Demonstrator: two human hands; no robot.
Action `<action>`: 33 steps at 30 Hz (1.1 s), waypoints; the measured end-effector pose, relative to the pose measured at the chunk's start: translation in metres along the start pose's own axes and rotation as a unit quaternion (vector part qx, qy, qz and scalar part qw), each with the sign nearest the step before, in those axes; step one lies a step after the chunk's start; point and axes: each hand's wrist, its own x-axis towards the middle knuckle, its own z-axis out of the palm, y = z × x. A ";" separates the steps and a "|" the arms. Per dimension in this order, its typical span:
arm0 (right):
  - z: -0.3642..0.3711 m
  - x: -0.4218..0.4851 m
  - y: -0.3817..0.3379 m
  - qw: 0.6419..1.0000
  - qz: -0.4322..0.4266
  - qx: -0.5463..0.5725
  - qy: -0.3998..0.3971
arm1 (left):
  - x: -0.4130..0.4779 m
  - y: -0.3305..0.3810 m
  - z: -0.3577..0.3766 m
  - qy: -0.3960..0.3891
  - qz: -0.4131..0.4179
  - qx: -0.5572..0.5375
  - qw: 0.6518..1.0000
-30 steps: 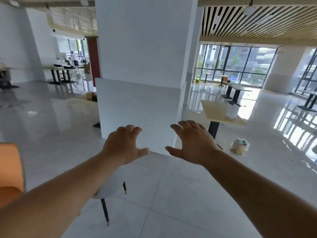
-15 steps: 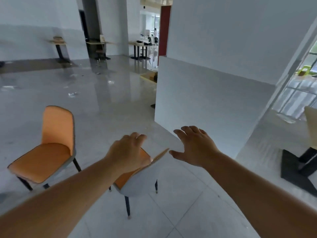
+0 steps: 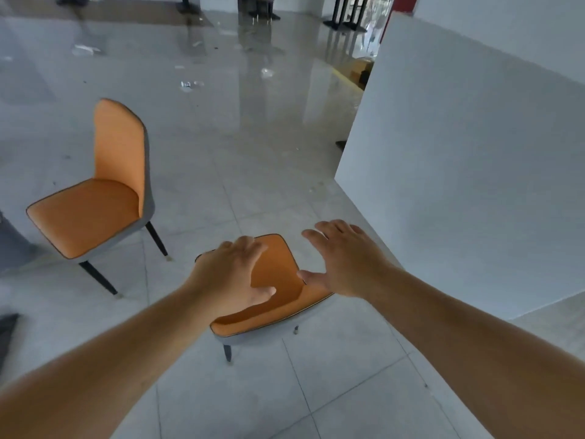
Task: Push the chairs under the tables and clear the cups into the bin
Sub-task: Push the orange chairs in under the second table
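Note:
An orange chair with a grey shell (image 3: 278,280) stands just below me, seen from above with its backrest nearest. My left hand (image 3: 231,277) and my right hand (image 3: 345,261) hover over its backrest top, fingers spread, holding nothing. Whether they touch the chair I cannot tell. A second orange chair (image 3: 101,198) stands to the left on the tiled floor, facing left. No cups or bin are in view.
A large white pillar (image 3: 474,153) rises close on the right. Black table bases (image 3: 345,14) stand far back. Small bits of litter (image 3: 190,85) lie on the glossy floor beyond the chairs. A dark grey object (image 3: 9,245) is at the left edge.
My view has swung left and down from the pillar and far tables to the two chairs. Both hands stayed out in front and now sit over the near chair's backrest.

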 end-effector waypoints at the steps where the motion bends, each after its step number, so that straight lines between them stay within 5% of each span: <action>1: 0.012 0.009 0.009 1.000 -0.009 0.006 -0.006 | 0.005 -0.001 0.008 -0.006 -0.015 -0.003 1.000; 17: 0.155 0.025 0.080 0.966 -0.225 0.075 -0.106 | -0.028 0.080 0.112 -0.166 -0.272 -0.029 0.948; 25: 0.201 0.025 0.075 0.969 -0.168 0.140 -0.115 | -0.026 0.082 0.166 -0.040 -0.304 -0.094 0.947; 33: 0.190 0.037 0.013 0.954 -0.239 0.161 -0.084 | -0.097 0.068 0.167 -0.001 -0.354 -0.104 0.929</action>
